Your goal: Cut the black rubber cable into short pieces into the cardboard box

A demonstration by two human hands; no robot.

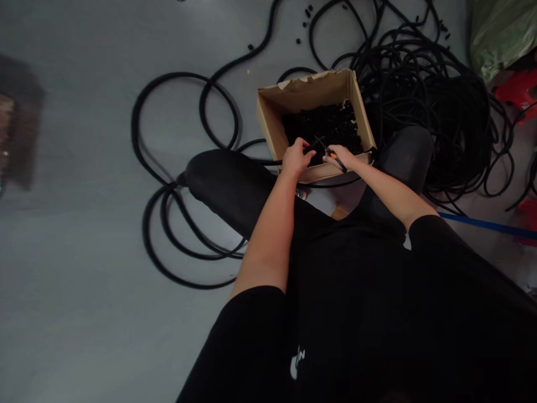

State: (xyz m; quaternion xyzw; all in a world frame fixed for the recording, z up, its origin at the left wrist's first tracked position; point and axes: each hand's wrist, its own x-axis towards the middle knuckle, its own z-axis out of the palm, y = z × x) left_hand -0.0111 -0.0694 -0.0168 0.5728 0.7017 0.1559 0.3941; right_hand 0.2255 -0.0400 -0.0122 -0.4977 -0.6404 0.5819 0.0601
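Note:
Over the near side of a cardboard box (268, 124), my left hand (296, 158) is closed around a black hose (272, 163) near its end. The hose runs out to the left. My right hand (342, 157) grips scissors (334, 157) with black and orange handles. Their blades point up and left, close to the hose end; whether they touch it I cannot tell. Many small black pieces (323, 123) lie inside the box below both hands.
Loops of black hose (133, 120) lie on the grey floor (75, 268) at the left. A large tangled pile (440, 106) sits right of the box. Beyond it are a green bag (501, 36) and red objects (518, 89). A blue strip (489, 225) crosses the right side.

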